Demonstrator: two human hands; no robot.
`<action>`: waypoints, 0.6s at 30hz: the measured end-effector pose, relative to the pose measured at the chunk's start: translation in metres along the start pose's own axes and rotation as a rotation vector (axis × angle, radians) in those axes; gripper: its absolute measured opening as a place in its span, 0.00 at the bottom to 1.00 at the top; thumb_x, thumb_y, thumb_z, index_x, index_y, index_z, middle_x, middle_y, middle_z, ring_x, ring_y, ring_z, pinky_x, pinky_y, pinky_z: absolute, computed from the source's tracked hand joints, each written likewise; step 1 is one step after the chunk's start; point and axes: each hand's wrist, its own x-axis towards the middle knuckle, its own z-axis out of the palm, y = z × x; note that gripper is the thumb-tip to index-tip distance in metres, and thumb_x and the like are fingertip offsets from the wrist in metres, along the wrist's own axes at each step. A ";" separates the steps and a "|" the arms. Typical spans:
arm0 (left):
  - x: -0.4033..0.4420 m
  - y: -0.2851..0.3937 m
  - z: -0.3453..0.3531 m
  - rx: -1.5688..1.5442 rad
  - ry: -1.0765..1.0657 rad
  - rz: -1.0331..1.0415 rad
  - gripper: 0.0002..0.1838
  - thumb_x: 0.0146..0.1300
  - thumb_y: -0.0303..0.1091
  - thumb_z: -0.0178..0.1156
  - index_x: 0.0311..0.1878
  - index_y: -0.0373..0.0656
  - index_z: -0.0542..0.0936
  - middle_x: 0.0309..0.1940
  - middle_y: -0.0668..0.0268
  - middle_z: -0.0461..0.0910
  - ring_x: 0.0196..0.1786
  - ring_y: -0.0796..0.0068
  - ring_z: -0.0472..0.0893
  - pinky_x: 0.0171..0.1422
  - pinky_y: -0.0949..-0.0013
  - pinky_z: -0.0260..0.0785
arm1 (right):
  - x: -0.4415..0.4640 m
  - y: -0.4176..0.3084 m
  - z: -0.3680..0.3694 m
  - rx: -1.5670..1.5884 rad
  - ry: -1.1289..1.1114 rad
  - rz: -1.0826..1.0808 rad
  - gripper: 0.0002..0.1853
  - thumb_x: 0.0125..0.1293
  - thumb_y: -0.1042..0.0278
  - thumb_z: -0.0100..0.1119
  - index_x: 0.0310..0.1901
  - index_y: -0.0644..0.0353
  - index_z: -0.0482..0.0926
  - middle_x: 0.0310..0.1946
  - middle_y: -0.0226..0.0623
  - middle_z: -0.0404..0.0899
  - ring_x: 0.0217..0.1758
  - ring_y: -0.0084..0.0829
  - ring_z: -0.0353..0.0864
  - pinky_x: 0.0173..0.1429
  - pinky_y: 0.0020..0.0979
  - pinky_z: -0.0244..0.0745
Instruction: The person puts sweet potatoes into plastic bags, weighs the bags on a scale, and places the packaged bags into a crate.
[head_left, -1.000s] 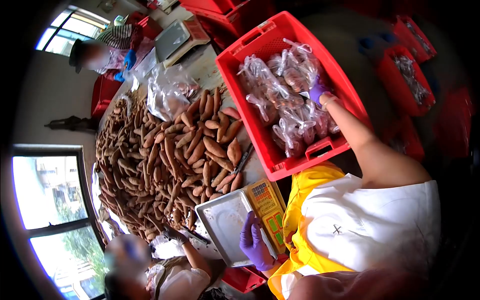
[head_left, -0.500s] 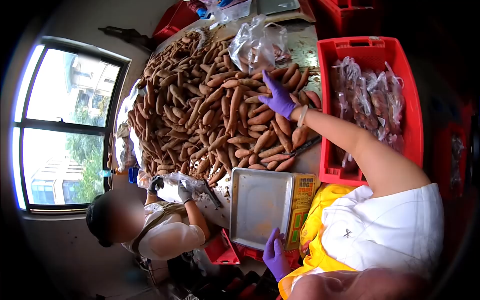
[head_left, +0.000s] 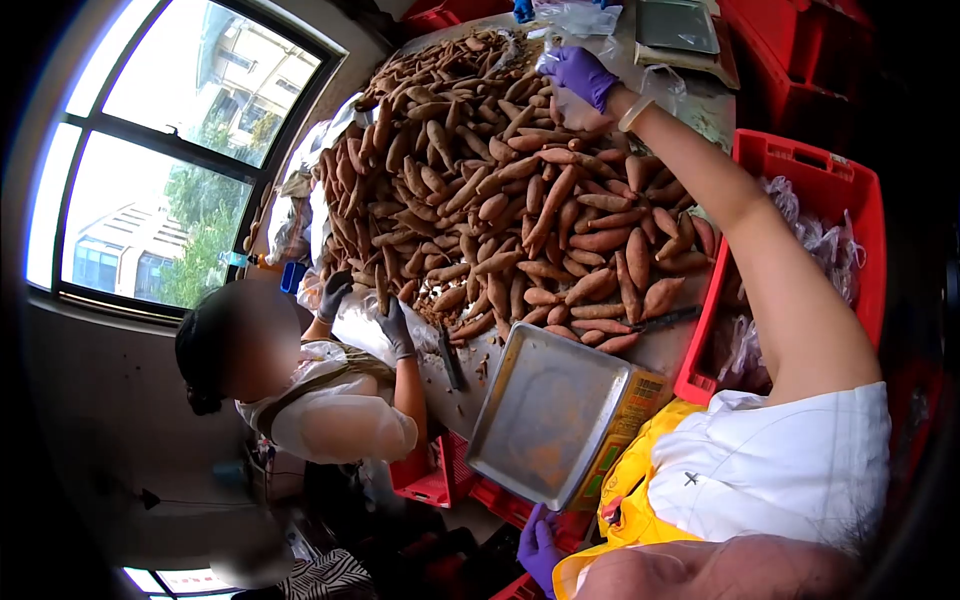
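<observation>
Clear plastic bag: at the right-hand edge of the sweet potato pile, under and beside the right palm; its visible part slants from the fingertips toward the near side, over the sweet potatoes.
Right hand: purple-gloved, arm stretched far over the worktop, fingers drawn together and seemingly pinching the bag, though plastic and glove blur together there.
Left hand: purple-gloved, loosely open with nothing seen in it, just beside the left end of the scale tray; whether it touches the rim I cannot tell.
Nearer hand: the right, at the bag; the left is well apart, with the tray and part of the pile between.
Scale tray: bare metal, long axis running left to right, near side of the pile.
Red crate: right of the tray, holding filled bags, beneath the right forearm.
Co-worker's hands: grey-gloved, left of the pile, apart from both purple gloves.
</observation>
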 end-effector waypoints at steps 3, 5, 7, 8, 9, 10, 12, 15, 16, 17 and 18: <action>0.018 0.027 -0.001 0.085 0.021 0.060 0.16 0.70 0.26 0.51 0.59 0.32 0.76 0.50 0.59 0.81 0.46 0.75 0.81 0.51 0.74 0.73 | -0.024 -0.098 -0.007 0.338 -0.391 -0.127 0.13 0.71 0.62 0.53 0.39 0.63 0.82 0.26 0.26 0.79 0.25 0.19 0.72 0.36 0.23 0.71; 0.030 0.049 0.007 0.039 0.021 0.127 0.18 0.70 0.25 0.51 0.62 0.32 0.73 0.54 0.59 0.78 0.50 0.75 0.79 0.54 0.74 0.71 | -0.048 -0.147 -0.010 0.416 -0.598 -0.271 0.15 0.74 0.61 0.49 0.40 0.61 0.81 0.26 0.25 0.77 0.28 0.18 0.70 0.39 0.21 0.69; 0.046 0.058 0.017 -0.036 0.012 0.235 0.22 0.70 0.25 0.51 0.66 0.34 0.68 0.59 0.58 0.74 0.55 0.74 0.76 0.59 0.72 0.69 | -0.075 -0.160 0.016 1.181 -0.857 0.010 0.15 0.70 0.67 0.53 0.53 0.65 0.77 0.44 0.36 0.81 0.48 0.26 0.80 0.53 0.28 0.75; 0.053 0.066 0.024 -0.052 0.005 0.293 0.24 0.70 0.24 0.50 0.69 0.36 0.66 0.61 0.58 0.72 0.57 0.73 0.74 0.61 0.71 0.67 | -0.082 -0.171 0.023 1.212 -0.972 0.057 0.12 0.71 0.68 0.51 0.49 0.65 0.79 0.41 0.35 0.81 0.44 0.25 0.79 0.51 0.27 0.73; 0.059 0.073 0.029 -0.031 -0.004 0.324 0.26 0.70 0.25 0.51 0.71 0.38 0.63 0.62 0.58 0.71 0.58 0.72 0.73 0.62 0.71 0.66 | -0.097 -0.177 0.032 1.234 -1.001 0.087 0.12 0.71 0.68 0.51 0.49 0.65 0.79 0.41 0.35 0.81 0.44 0.25 0.79 0.51 0.27 0.73; 0.064 0.076 0.032 -0.008 -0.013 0.354 0.29 0.69 0.25 0.52 0.73 0.40 0.60 0.63 0.58 0.70 0.59 0.72 0.72 0.63 0.71 0.65 | -0.117 -0.184 0.041 1.324 -1.024 0.168 0.11 0.71 0.69 0.50 0.47 0.65 0.79 0.39 0.34 0.81 0.42 0.24 0.78 0.50 0.27 0.72; 0.076 0.078 0.036 -0.003 -0.036 0.384 0.35 0.68 0.28 0.55 0.76 0.44 0.54 0.64 0.57 0.67 0.60 0.69 0.71 0.64 0.69 0.64 | -0.152 -0.199 0.055 1.489 -1.058 0.323 0.10 0.72 0.70 0.48 0.43 0.64 0.79 0.35 0.31 0.79 0.38 0.22 0.77 0.49 0.27 0.72; 0.091 0.062 0.030 0.012 0.000 0.399 0.44 0.66 0.38 0.63 0.77 0.45 0.47 0.67 0.55 0.63 0.62 0.65 0.68 0.67 0.64 0.61 | -0.196 -0.173 0.086 1.362 -1.057 0.206 0.16 0.73 0.62 0.50 0.53 0.61 0.79 0.39 0.34 0.82 0.42 0.24 0.80 0.51 0.25 0.73; 0.094 0.052 0.026 -0.018 0.019 0.402 0.45 0.65 0.39 0.64 0.77 0.45 0.48 0.67 0.55 0.62 0.62 0.65 0.68 0.67 0.65 0.61 | -0.211 -0.162 0.085 1.409 -1.173 0.326 0.17 0.72 0.63 0.50 0.56 0.62 0.78 0.42 0.36 0.83 0.46 0.26 0.81 0.54 0.26 0.73; 0.095 0.040 0.018 -0.009 0.024 0.388 0.45 0.65 0.38 0.64 0.77 0.45 0.48 0.66 0.55 0.63 0.63 0.65 0.68 0.67 0.65 0.61 | -0.226 -0.146 0.091 1.306 -1.236 0.431 0.17 0.71 0.65 0.51 0.57 0.63 0.77 0.42 0.36 0.83 0.47 0.26 0.80 0.55 0.26 0.73; 0.094 0.028 0.013 -0.001 0.025 0.370 0.45 0.64 0.37 0.65 0.77 0.45 0.48 0.66 0.55 0.63 0.63 0.65 0.67 0.66 0.66 0.61 | -0.241 -0.129 0.098 1.194 -1.291 0.536 0.17 0.71 0.67 0.53 0.57 0.64 0.77 0.43 0.36 0.82 0.48 0.26 0.80 0.56 0.26 0.73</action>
